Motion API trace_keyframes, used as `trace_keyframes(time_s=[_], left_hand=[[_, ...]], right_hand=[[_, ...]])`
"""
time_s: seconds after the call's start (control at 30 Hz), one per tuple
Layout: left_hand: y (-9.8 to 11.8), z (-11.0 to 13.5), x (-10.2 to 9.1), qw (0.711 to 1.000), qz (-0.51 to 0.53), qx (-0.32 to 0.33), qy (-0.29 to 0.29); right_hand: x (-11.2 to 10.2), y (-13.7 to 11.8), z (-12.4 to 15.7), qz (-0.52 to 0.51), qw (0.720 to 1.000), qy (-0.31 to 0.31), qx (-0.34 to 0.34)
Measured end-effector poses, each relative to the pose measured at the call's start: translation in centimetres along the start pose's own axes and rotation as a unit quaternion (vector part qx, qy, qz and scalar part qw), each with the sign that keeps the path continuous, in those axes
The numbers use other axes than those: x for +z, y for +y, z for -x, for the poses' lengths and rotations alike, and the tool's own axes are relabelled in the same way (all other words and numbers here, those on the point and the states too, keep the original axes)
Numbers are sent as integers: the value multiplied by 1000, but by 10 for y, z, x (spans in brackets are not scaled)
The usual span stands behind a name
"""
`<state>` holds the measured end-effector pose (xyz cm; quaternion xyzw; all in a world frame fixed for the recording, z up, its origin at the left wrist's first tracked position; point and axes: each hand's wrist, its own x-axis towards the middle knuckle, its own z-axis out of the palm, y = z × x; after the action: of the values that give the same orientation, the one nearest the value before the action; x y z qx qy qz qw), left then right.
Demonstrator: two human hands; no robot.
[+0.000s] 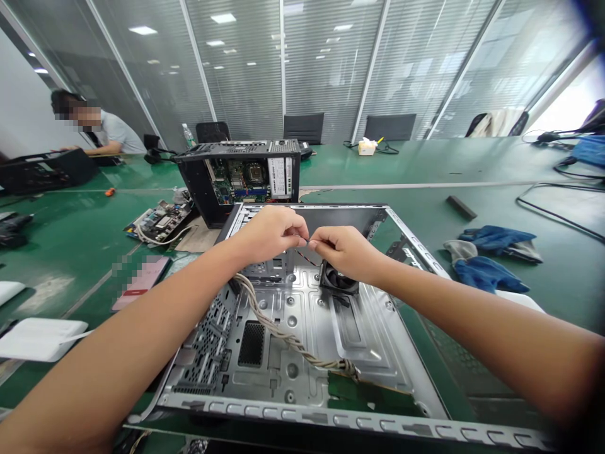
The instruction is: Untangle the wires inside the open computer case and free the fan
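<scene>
An open metal computer case lies on its side in front of me. My left hand is above its far part, fingers closed in a pinch. Facing it, my right hand also pinches, its fingertips almost meeting those of the left. A thin dark strand, apparently a cable, shows between the fingertips; its ends are hidden. A black cooling fan sits in the case just below my right hand, and thin red and black wires run near it. A twisted beige cable bundle crosses the case floor.
Behind stands a second computer case with a motherboard inside. To the left are a loose circuit board, a pink box and a white adapter. Blue gloves lie right. A person sits at the far left.
</scene>
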<state>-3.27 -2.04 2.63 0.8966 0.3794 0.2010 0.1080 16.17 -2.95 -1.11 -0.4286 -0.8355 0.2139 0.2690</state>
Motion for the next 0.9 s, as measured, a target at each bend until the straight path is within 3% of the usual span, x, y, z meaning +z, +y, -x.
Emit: trace_keyframes(time_s=[0.2,0.4,0.57,0.73,0.9], left_hand=[[-1,1,2,998,37,-55,-11],[-5,1,3,996,35,-62,-53],[-5,2,3,998,19,-40,-51],[-2,3,3,998,7,-30,-63],[1,3,1,995,41,-32,-81]], right_hand=[[-2,3,-3,56,998,-4,-37],[1,6,-4,68,995,-20,-74],[1,10,-5,67,996,-52,-39],[2,25,-8,174,972,-160,5],[2,35,-13,226,958,-159,78]])
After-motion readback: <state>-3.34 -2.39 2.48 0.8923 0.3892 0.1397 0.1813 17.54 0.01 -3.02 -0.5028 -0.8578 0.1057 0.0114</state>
